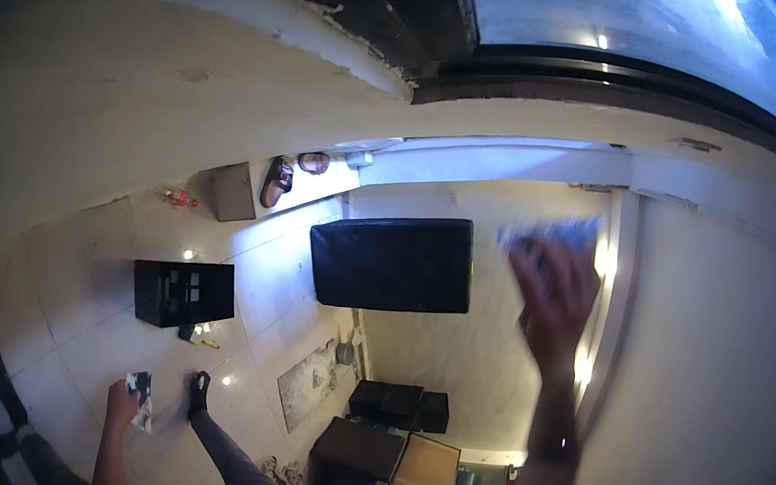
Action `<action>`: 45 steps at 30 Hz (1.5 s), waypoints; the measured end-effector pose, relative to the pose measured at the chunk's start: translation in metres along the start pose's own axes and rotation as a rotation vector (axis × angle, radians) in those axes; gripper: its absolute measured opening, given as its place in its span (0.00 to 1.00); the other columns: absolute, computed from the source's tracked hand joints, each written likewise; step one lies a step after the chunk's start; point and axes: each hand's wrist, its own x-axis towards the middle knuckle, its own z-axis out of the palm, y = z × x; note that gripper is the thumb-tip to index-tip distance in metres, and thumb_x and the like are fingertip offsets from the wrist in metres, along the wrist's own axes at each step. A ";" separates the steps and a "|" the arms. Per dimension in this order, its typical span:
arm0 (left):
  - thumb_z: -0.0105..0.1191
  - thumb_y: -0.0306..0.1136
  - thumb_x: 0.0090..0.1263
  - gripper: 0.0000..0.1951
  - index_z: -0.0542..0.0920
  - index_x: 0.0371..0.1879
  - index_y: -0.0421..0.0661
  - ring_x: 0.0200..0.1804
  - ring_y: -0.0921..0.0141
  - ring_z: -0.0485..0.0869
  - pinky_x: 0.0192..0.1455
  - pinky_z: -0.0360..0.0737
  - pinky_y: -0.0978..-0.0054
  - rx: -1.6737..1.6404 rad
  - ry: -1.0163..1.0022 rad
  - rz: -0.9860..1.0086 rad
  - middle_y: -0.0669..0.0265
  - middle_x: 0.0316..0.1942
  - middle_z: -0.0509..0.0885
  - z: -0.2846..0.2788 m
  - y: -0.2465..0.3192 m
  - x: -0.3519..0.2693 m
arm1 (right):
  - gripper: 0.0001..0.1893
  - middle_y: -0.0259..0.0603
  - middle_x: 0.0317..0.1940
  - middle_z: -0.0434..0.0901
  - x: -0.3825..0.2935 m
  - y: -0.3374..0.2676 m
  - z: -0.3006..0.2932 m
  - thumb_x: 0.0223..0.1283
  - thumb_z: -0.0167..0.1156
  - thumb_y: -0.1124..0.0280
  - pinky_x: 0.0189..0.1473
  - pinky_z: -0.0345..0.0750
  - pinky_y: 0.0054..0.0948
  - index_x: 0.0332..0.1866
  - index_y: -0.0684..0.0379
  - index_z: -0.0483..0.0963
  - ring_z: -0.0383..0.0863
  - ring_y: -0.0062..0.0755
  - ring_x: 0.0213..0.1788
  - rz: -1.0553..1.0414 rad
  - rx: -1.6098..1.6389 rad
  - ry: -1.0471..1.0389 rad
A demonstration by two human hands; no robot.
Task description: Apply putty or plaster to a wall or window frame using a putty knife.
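My right hand (564,299) is raised high on the right, gripping a crumpled bluish-grey cloth or sheet (563,231). Motion blurs both, and I cannot tell whether the sheet touches the pale surface behind it. Beside that hand runs a white ledge (614,291) with lit strips along it. Low on the left, my left hand (123,402) holds a folded black-and-white printed sheet (143,398), paper or cloth, over the tiled floor. A dark rectangular box (392,262) lies between the hands, left of the raised one.
A black box (185,293) stands on the floor tiles (91,318), small items beside it. Shoes (278,182) rest on a white ledge near a red-labelled bottle (178,197). Brown boxes (357,449) and small black boxes (400,405) sit below. A dark-framed glass pane (646,25) spans the top.
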 end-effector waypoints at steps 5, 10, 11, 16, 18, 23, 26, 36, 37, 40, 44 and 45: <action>0.56 0.24 0.50 0.13 0.76 0.36 0.38 0.34 0.75 0.75 0.39 0.73 0.73 -0.742 0.079 0.068 0.67 0.31 0.78 -0.003 0.078 -0.028 | 0.23 0.44 0.44 0.72 -0.136 -0.090 0.034 0.40 0.57 0.83 0.50 0.69 0.31 0.48 0.60 0.68 0.70 0.36 0.48 0.719 1.371 0.083; 0.57 0.29 0.56 0.17 0.72 0.45 0.42 0.42 0.74 0.74 0.48 0.72 0.74 -0.789 0.299 0.301 0.68 0.37 0.76 -0.009 0.223 -0.087 | 0.33 0.40 0.46 0.68 -0.156 -0.165 0.076 0.30 0.52 0.83 0.56 0.62 0.29 0.54 0.65 0.62 0.65 0.30 0.52 0.965 1.851 -0.002; 0.58 0.30 0.56 0.17 0.73 0.45 0.43 0.41 0.75 0.74 0.47 0.72 0.75 -1.053 0.045 0.305 0.69 0.38 0.76 -0.026 0.315 -0.122 | 0.33 0.41 0.46 0.68 -0.156 -0.166 0.089 0.31 0.56 0.80 0.54 0.64 0.27 0.54 0.64 0.62 0.67 0.32 0.52 0.986 1.917 -0.005; 0.56 0.30 0.57 0.13 0.74 0.40 0.39 0.36 0.74 0.78 0.42 0.75 0.76 -0.954 0.161 0.528 0.66 0.34 0.80 -0.018 0.416 -0.178 | 0.34 0.41 0.49 0.66 -0.127 -0.133 0.052 0.30 0.48 0.89 0.58 0.62 0.30 0.54 0.63 0.62 0.64 0.32 0.56 0.731 2.329 0.316; 0.53 0.27 0.58 0.12 0.74 0.41 0.38 0.37 0.73 0.79 0.42 0.75 0.76 -1.059 0.096 0.522 0.65 0.36 0.80 -0.029 0.421 -0.193 | 0.34 0.45 0.51 0.63 -0.108 -0.160 0.039 0.30 0.46 0.92 0.58 0.63 0.32 0.54 0.62 0.62 0.64 0.39 0.57 0.532 2.337 0.558; 0.52 0.25 0.59 0.11 0.74 0.41 0.38 0.37 0.72 0.79 0.42 0.76 0.74 -0.612 0.308 0.605 0.65 0.36 0.80 -0.033 0.418 -0.208 | 0.31 0.53 0.50 0.62 -0.124 -0.178 0.048 0.33 0.43 0.93 0.57 0.63 0.35 0.51 0.60 0.64 0.63 0.53 0.56 0.401 1.877 0.405; 0.49 0.21 0.58 0.08 0.75 0.37 0.38 0.35 0.76 0.77 0.40 0.74 0.77 -1.005 0.170 0.415 0.68 0.34 0.79 -0.034 0.414 -0.207 | 0.33 0.51 0.48 0.64 -0.156 -0.191 0.079 0.25 0.35 0.96 0.59 0.61 0.33 0.48 0.63 0.64 0.64 0.49 0.55 0.305 1.866 0.139; 0.50 0.24 0.59 0.06 0.76 0.32 0.35 0.31 0.75 0.75 0.37 0.71 0.76 -0.416 0.371 0.472 0.65 0.27 0.79 -0.037 0.404 -0.181 | 0.30 0.48 0.45 0.68 -0.101 -0.167 0.047 0.29 0.40 0.92 0.54 0.66 0.31 0.48 0.63 0.66 0.68 0.47 0.51 0.371 1.993 0.103; 0.50 0.25 0.59 0.06 0.76 0.30 0.34 0.30 0.73 0.76 0.36 0.72 0.74 -0.303 0.416 0.510 0.62 0.26 0.79 -0.041 0.399 -0.174 | 0.29 0.48 0.44 0.69 -0.095 -0.170 0.043 0.30 0.41 0.91 0.53 0.67 0.31 0.48 0.62 0.67 0.69 0.49 0.50 0.360 1.958 0.052; 0.53 0.30 0.57 0.11 0.76 0.29 0.32 0.30 0.63 0.79 0.34 0.72 0.67 -0.096 0.494 0.363 0.52 0.25 0.80 -0.067 0.375 -0.141 | 0.29 0.47 0.43 0.70 -0.072 -0.201 0.038 0.31 0.42 0.91 0.50 0.68 0.32 0.47 0.62 0.68 0.70 0.50 0.49 0.235 1.911 0.089; 0.56 0.29 0.53 0.11 0.77 0.28 0.31 0.30 0.58 0.80 0.32 0.73 0.64 -0.141 0.486 0.188 0.49 0.27 0.80 -0.111 0.350 -0.115 | 0.28 0.48 0.42 0.70 -0.041 -0.230 0.006 0.32 0.42 0.91 0.49 0.68 0.34 0.47 0.62 0.68 0.70 0.50 0.48 0.139 1.923 0.006; 0.56 0.28 0.53 0.10 0.77 0.27 0.31 0.30 0.58 0.80 0.32 0.73 0.64 -0.214 0.468 0.157 0.49 0.26 0.80 -0.123 0.344 -0.113 | 0.28 0.48 0.42 0.70 -0.034 -0.231 -0.006 0.33 0.42 0.91 0.49 0.68 0.34 0.47 0.62 0.68 0.70 0.51 0.48 0.117 1.950 -0.034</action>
